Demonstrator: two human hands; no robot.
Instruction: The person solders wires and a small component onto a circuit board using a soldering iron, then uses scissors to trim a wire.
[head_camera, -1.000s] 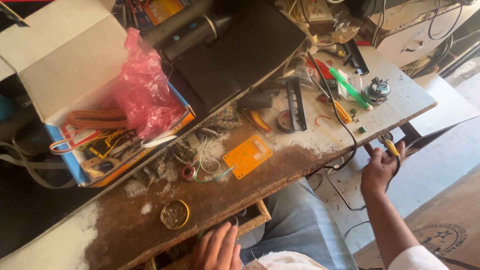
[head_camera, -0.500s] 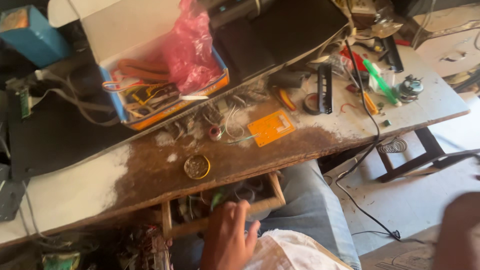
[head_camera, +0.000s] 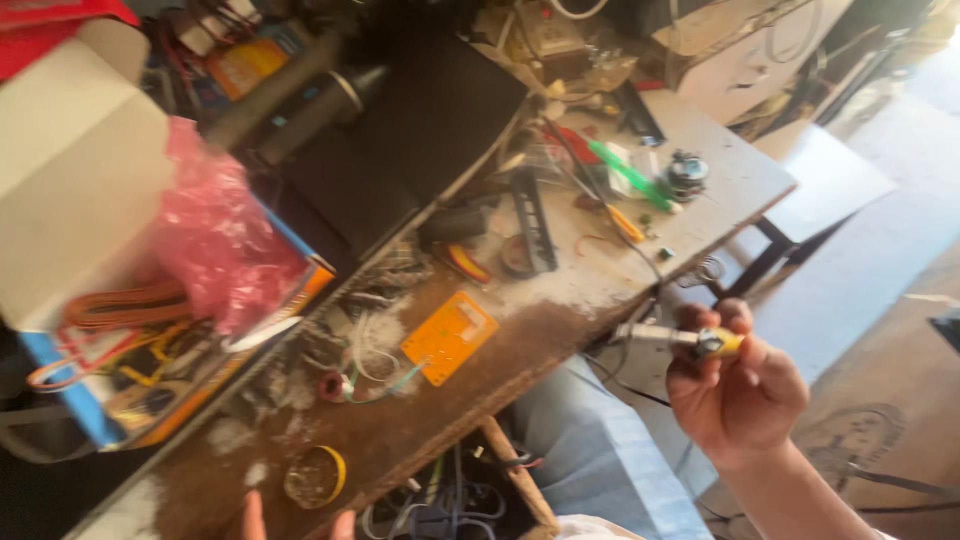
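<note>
My right hand (head_camera: 735, 385) is raised beside the worn workbench (head_camera: 450, 400), fingers closed on a small yellow-ended plug (head_camera: 718, 344) with a grey cable end sticking out to the left. Only fingertips of my left hand (head_camera: 295, 520) show at the bottom edge, below a round yellow-rimmed tin (head_camera: 315, 477); what they hold cannot be seen. An orange circuit board (head_camera: 449, 337) with thin wires lies mid-bench.
An open cardboard box (head_camera: 90, 300) with coloured wires and a pink plastic bag (head_camera: 220, 240) stands at left. A black case (head_camera: 400, 150) sits behind. Tools, a green-handled screwdriver (head_camera: 630, 175) and a small motor (head_camera: 685, 175) clutter the far end. An open drawer (head_camera: 460, 500) holds cables.
The view has swung back to the right. My right hand has risen into view holding the plug. My left hand has dropped from the drawer to the frame's bottom edge.
</note>
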